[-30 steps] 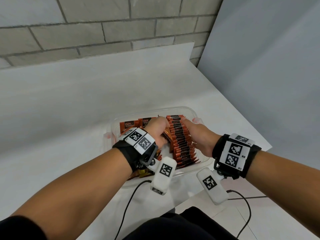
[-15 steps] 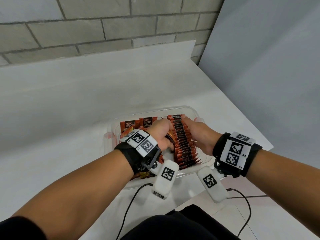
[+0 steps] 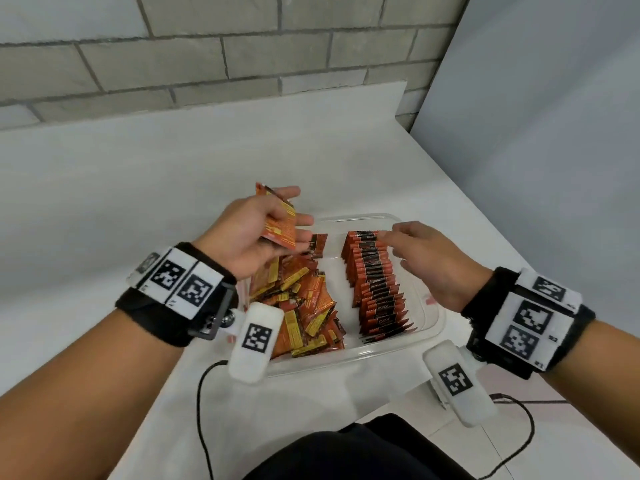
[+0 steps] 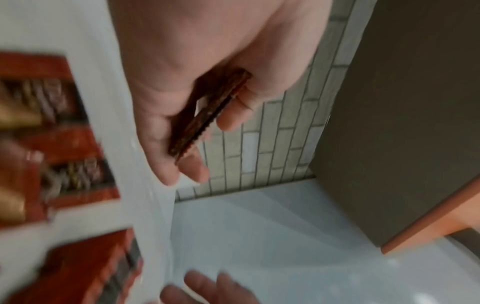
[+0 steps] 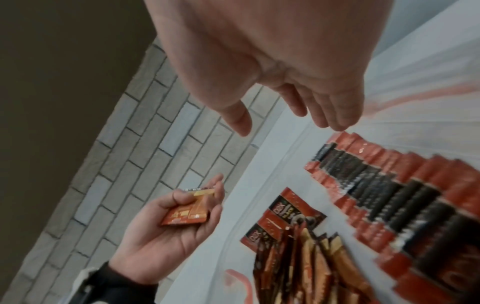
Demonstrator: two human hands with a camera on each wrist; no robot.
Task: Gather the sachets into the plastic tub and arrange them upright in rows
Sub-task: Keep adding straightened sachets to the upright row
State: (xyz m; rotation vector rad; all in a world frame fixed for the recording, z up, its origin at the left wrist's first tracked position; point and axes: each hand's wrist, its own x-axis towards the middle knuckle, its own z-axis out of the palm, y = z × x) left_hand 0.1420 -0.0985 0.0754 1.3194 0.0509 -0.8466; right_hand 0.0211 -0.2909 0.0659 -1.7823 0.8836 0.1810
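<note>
Left hand (image 3: 256, 230) pinches sachet stack (image 3: 280, 225); right hand (image 3: 427, 261) relaxed, empty, over tub (image 3: 431, 327).

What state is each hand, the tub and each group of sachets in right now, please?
Left hand: raised, holding a few sachets.
Right hand: open, empty, over the row.
Sachet row: upright, right side.
Loose sachets: jumbled, left side.
Plastic tub: uncovered, part filled.

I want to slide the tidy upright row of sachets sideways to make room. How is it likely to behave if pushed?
The upright row already leans and fans, so it would probably topple domino-style. Each sachet looks thin and light, likely buckling rather than sliding together. The open right hand hovering beside it could brace it.
</note>
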